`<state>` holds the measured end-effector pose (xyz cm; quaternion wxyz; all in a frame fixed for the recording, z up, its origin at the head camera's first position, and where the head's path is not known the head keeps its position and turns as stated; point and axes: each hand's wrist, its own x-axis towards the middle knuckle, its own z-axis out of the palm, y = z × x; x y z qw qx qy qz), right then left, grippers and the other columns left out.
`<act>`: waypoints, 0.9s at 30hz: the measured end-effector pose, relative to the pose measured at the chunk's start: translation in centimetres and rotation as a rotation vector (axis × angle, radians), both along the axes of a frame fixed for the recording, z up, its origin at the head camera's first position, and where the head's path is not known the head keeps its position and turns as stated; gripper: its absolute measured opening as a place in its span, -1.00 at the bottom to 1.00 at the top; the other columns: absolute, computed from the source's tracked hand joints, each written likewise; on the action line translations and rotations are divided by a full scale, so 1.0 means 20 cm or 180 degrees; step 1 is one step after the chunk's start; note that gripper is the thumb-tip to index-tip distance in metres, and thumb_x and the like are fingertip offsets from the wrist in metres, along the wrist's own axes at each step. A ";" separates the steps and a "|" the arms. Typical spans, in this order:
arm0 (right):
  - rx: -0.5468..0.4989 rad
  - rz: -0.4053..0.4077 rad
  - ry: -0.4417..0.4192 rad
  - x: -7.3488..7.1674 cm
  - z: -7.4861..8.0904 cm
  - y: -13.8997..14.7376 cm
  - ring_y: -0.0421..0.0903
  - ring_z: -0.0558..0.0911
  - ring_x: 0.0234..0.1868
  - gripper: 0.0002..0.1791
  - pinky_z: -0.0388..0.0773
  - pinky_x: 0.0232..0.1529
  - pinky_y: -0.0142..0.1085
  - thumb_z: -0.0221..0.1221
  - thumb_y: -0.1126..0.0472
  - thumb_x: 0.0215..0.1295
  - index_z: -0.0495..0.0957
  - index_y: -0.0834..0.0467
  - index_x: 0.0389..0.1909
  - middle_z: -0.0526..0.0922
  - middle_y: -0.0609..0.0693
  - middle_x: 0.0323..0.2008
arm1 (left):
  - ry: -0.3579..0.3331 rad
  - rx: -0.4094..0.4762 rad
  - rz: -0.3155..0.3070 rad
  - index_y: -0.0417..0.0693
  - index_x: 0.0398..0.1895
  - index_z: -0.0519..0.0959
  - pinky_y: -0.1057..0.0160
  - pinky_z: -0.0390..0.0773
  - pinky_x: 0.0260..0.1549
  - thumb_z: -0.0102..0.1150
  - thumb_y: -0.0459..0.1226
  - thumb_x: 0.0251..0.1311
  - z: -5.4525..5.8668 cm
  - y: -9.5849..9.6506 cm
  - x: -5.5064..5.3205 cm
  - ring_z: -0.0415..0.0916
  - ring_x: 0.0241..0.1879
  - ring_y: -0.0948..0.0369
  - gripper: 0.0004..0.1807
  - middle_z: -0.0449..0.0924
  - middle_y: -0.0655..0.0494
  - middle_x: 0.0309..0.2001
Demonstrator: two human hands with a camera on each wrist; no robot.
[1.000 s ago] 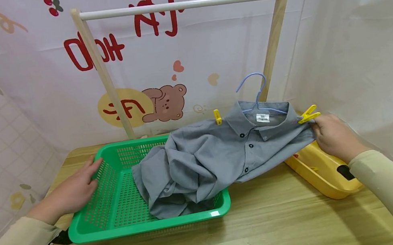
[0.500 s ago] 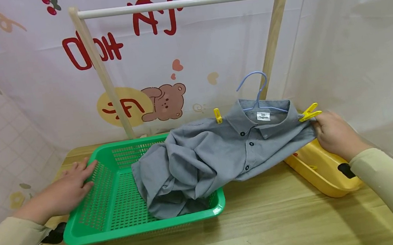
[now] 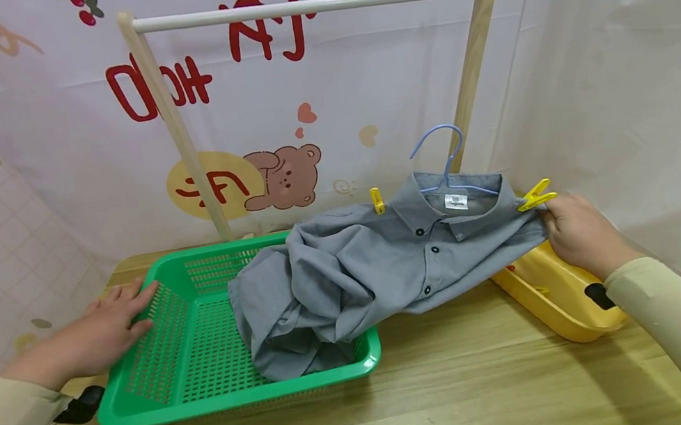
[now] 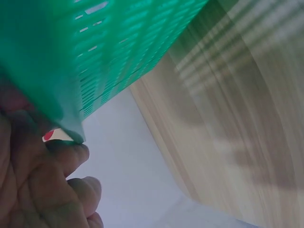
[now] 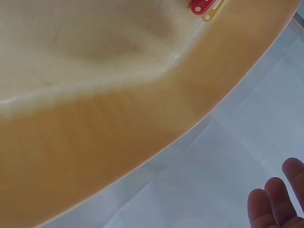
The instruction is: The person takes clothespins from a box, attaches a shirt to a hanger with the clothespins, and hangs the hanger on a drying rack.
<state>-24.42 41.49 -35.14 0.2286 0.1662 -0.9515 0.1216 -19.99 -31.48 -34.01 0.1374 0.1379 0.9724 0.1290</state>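
Observation:
A green perforated plastic basket [image 3: 241, 395] sits at the left of the table. My left hand [image 3: 92, 335] rests on its left rim, fingers mostly straight; in the left wrist view some fingers hang outside the rim. A grey button-up shirt [image 3: 379, 271] lies bunched partly in the basket, its collar end stretching out to the right. Inside the collar is a blue hanger [image 3: 457, 139], its hook upward. One yellow clothespin [image 3: 378, 201] clips the left shoulder and another yellow clothespin [image 3: 537, 196] the right. Beside that second one, my right hand [image 3: 585, 233] pinches the shirt's shoulder.
A yellow bin [image 3: 571, 326] under my right hand contains small clips, a red clip [image 5: 202, 5] among them. Behind the basket and shirt stands a wooden rack with a white rod [image 3: 311, 7]. A printed cloth [image 3: 400, 72] hangs at the back of the wooden table [image 3: 462, 395].
My left hand and the green basket have slid left and slightly toward me. The shirt has barely moved, so less of it overlaps the basket. My right hand keeps its hold.

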 end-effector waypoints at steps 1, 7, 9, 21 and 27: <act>-0.0003 -0.0008 -0.0004 0.00 0.00 0.00 0.32 0.60 -0.19 -0.80 0.36 0.09 0.25 0.00 0.44 0.53 0.59 0.34 -0.26 0.59 0.22 -0.42 | 0.0000 -0.0025 -0.0007 -0.32 0.70 -0.13 -0.63 -0.29 0.38 0.09 -0.18 0.56 0.00 -0.01 0.00 -0.35 0.50 -0.66 -0.13 -0.26 -0.65 0.58; 0.0000 -0.0025 -0.0023 0.00 0.00 0.00 0.30 0.60 -0.17 -0.80 0.36 0.12 0.25 0.00 0.43 0.54 0.58 0.33 -0.25 0.59 0.20 -0.42 | -0.0024 -0.0066 0.0007 -0.33 0.69 -0.11 -0.63 -0.29 0.37 0.12 -0.19 0.53 0.01 -0.03 -0.01 -0.32 0.48 -0.68 -0.11 -0.20 -0.67 0.57; 0.0011 -0.0009 -0.0021 0.00 0.00 0.01 0.30 0.60 -0.17 -0.80 0.35 0.12 0.25 -0.01 0.43 0.54 0.58 0.33 -0.25 0.59 0.20 -0.42 | -0.0016 -0.0073 0.0007 -0.32 0.69 -0.11 -0.63 -0.30 0.37 0.12 -0.16 0.53 0.01 -0.05 -0.01 -0.32 0.48 -0.69 -0.11 -0.19 -0.67 0.57; -0.0003 -0.0001 -0.0041 0.00 -0.01 0.02 0.30 0.59 -0.16 -0.77 0.33 0.16 0.23 -0.04 0.43 0.54 0.58 0.34 -0.27 0.59 0.21 -0.42 | -0.0161 0.0020 0.0044 -0.31 0.69 -0.12 -0.63 -0.47 0.36 0.15 -0.14 0.51 0.04 -0.10 -0.01 -0.42 0.46 -0.71 -0.08 -0.24 -0.69 0.56; -0.0015 -0.0062 -0.0139 0.00 0.00 0.03 0.31 0.60 -0.14 -0.76 0.33 0.18 0.25 -0.07 0.42 0.56 0.58 0.36 -0.21 0.63 0.27 -0.35 | -0.0164 -0.0189 0.0008 -0.31 0.69 -0.11 -0.59 -0.05 0.39 0.14 -0.14 0.51 0.05 -0.09 -0.02 -0.02 0.43 -0.68 -0.09 0.02 -0.69 0.51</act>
